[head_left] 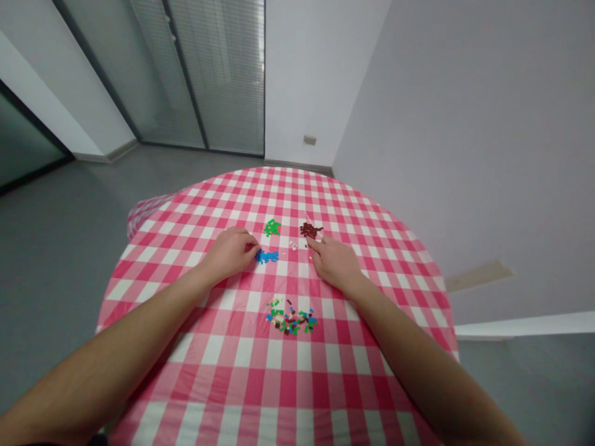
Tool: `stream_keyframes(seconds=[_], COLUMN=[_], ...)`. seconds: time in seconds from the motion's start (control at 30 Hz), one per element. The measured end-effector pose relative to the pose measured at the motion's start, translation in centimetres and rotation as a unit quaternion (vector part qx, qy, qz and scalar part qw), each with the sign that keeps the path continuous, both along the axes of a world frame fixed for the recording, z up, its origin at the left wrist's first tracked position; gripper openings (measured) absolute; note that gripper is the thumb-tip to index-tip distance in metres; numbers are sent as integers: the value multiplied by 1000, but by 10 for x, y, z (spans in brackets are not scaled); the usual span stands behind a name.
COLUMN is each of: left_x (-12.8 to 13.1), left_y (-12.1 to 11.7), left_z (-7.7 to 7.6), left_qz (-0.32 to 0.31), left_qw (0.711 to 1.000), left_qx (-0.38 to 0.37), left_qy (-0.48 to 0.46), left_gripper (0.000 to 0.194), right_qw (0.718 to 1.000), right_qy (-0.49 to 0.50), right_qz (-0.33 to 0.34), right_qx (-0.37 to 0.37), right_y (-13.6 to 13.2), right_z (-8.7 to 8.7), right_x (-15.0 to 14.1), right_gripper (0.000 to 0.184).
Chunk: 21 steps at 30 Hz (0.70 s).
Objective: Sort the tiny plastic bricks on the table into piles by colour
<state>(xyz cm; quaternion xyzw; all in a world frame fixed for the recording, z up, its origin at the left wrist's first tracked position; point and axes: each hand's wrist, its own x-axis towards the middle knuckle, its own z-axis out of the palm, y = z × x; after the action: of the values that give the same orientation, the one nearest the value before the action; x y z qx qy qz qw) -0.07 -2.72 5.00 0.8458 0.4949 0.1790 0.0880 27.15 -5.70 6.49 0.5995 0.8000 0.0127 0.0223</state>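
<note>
My left hand (232, 251) is at the left edge of a small pile of blue pieces (268, 256), its fingers curled and the thumb and fingertips together. Whatever lies between those fingertips is too small to make out. On the other side, my right hand (337, 260) has its index finger stretched out to the near edge of a pile of dark brown pieces (309, 230), with the thumb apart below it. Behind the blue pile is a pile of green pieces (272, 227). A few pale pieces (293, 246) lie between my hands.
Nearer to me, a loose mixed heap of coloured pieces (292, 320) is spread on the red and white checked tablecloth (223, 378). The round table's far edge faces a wall (320, 80) and a glass partition with blinds (223, 74).
</note>
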Motion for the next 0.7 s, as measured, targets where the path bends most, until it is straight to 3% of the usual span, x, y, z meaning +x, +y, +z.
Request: stream_keyframes(seconds=[0.33, 0.57, 0.7], left_x=[0, 0, 4], left_y=[1, 0, -6], left_z=[-1, 1, 7], left_qz=[-1, -7, -87], left_qw=[1000, 1000, 995], left_qx=[-3, -10, -28], left_qy=[7, -16, -46], left_gripper=[29, 28, 25], right_qw=[999, 1000, 1000], right_qy=[-3, -9, -1], right_qz=[26, 1, -12], right_qx=[-24, -15, -14], right_y=[-1, 3, 9], right_z=[1, -3, -5], right_x=[-1, 2, 4], right_gripper=[39, 41, 44])
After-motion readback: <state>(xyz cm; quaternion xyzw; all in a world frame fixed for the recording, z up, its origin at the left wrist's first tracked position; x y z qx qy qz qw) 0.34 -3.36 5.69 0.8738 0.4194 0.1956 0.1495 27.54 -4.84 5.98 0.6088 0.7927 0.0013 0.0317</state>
